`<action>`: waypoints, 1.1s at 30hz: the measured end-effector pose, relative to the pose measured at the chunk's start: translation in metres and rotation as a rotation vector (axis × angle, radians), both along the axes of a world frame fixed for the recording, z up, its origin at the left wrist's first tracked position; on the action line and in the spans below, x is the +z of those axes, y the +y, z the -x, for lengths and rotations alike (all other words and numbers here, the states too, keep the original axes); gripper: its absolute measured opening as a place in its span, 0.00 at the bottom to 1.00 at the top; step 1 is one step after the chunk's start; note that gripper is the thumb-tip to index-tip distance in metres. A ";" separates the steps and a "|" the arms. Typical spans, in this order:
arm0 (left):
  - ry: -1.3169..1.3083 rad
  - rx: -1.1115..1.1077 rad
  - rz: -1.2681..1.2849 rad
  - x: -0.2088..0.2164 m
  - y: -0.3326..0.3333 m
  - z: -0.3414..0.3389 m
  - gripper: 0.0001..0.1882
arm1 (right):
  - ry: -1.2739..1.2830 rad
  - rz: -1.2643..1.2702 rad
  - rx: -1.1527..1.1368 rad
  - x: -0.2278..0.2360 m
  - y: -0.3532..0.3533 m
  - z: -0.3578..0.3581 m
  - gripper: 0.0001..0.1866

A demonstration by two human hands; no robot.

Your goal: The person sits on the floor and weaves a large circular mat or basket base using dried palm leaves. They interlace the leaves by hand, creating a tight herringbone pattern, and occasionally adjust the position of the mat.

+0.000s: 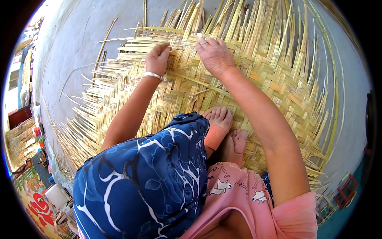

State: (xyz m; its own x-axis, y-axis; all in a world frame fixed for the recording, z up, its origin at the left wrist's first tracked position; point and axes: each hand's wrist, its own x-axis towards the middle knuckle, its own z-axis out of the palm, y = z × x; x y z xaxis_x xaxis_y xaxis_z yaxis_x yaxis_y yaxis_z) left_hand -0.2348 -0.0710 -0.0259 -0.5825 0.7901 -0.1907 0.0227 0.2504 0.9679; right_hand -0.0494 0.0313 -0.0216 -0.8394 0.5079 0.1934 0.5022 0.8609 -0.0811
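Under my bare feet spreads a half-woven mat of pale yellow-green split reed strips, crossed in a twill pattern. My left hand, with a silver bangle at the wrist, is closed low over the woven part near its far edge. Whatever lies between its fingertips is too small to make out. A little to the right, my right hand, wearing a ring, bends its fingers down on the reed strips at that edge. Its fingertips are partly hidden. A short gap separates the hands.
Loose strip ends fan out beyond the weave at the far side, and more stick out at the left. Grey floor surrounds the mat. Household clutter stands at the far left; a reddish frame is at the lower right.
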 end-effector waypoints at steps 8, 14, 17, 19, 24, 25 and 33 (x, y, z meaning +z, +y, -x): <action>1.075 -0.836 -0.076 0.043 -0.043 -0.064 0.14 | 0.092 -0.019 0.078 0.009 -0.001 -0.023 0.17; 1.164 -0.957 -0.103 0.028 -0.031 -0.077 0.08 | 0.341 0.352 0.081 0.045 -0.084 -0.091 0.14; 0.930 -0.893 -0.107 0.037 -0.016 -0.084 0.07 | 0.490 0.614 -0.074 0.056 -0.123 -0.129 0.14; 0.920 -0.894 -0.113 0.047 -0.010 -0.089 0.07 | 0.645 1.022 -0.337 0.050 -0.131 -0.147 0.16; 1.148 -0.987 -0.401 0.073 -0.008 -0.110 0.07 | 1.371 1.755 -0.779 0.045 -0.106 -0.181 0.18; 1.164 -0.995 -0.435 0.074 -0.009 -0.115 0.07 | 1.497 1.775 -0.801 0.048 -0.100 -0.187 0.17; 0.362 -1.016 0.192 0.064 -0.005 -0.130 0.12 | 1.734 1.767 -0.803 0.038 -0.083 -0.211 0.09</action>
